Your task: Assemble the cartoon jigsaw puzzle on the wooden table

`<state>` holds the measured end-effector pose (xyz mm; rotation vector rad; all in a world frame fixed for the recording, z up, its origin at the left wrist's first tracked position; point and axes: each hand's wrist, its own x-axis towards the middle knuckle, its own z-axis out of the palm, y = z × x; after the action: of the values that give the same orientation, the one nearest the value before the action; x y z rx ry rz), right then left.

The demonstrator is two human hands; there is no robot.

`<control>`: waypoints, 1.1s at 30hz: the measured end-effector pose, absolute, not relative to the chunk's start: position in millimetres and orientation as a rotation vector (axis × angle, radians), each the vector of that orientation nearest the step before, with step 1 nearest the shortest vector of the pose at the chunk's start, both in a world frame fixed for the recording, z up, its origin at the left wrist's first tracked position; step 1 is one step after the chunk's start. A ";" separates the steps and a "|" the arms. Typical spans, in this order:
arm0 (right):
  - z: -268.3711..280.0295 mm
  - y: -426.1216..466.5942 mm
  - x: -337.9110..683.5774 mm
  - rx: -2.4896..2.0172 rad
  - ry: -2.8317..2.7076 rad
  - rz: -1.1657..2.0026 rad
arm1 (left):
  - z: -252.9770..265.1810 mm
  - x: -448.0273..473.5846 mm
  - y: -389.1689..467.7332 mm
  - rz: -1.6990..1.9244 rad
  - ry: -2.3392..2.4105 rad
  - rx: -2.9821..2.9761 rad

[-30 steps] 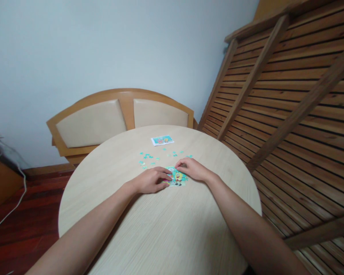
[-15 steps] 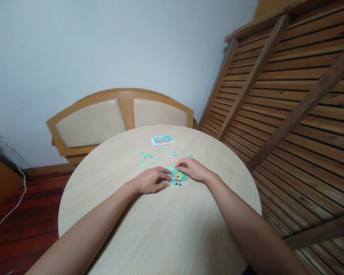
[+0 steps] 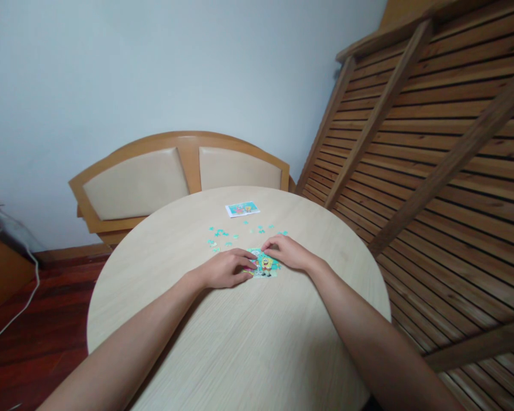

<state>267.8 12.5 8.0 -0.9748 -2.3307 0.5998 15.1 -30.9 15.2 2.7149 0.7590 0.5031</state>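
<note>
A partly joined jigsaw puzzle (image 3: 266, 266) with a yellow cartoon figure on teal lies on the round table. My left hand (image 3: 228, 268) rests over its left side, fingers apart and touching it, hiding that part of the picture. At the upper right edge of the puzzle, my right hand (image 3: 288, 252) has its thumb and fingers closed together on a puzzle piece, mostly covered by the fingertips. Beyond the hands, loose teal puzzle pieces (image 3: 219, 233) are scattered, more to the left than to the right. Further back lies a small picture card (image 3: 243, 209) with the cartoon scene.
The pale wooden round table (image 3: 240, 354) fills the middle. Behind it stands a headboard (image 3: 188, 157) with beige panels against the wall. Wooden slats (image 3: 432, 171) lean close along the right. A white cable (image 3: 36, 279) hangs at the left above the red floor.
</note>
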 end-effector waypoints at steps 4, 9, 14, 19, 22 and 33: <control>7.7 12.7 268.1 -0.976 -2.336 0.594 | 15.4 15.7 -31.2 0.511 0.756 2.710; 7.2 13.6 267.8 -0.987 -2.340 0.593 | 14.9 15.0 -30.3 0.490 0.765 2.721; 7.3 13.7 267.5 -1.000 -2.339 0.594 | 14.1 14.4 -29.6 0.493 0.764 2.725; 8.1 13.0 267.4 -1.006 -2.337 0.598 | 14.5 14.4 -30.2 0.489 0.772 2.728; 8.4 12.8 267.3 -1.012 -2.338 0.599 | 14.5 14.5 -30.5 0.496 0.766 2.726; 10.6 11.9 266.5 -0.997 -2.364 0.550 | 13.7 14.4 -30.2 0.504 0.767 2.725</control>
<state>266.5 11.9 10.6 -0.9967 -2.3635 0.5500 14.4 -30.2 13.7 2.7246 0.7666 0.5040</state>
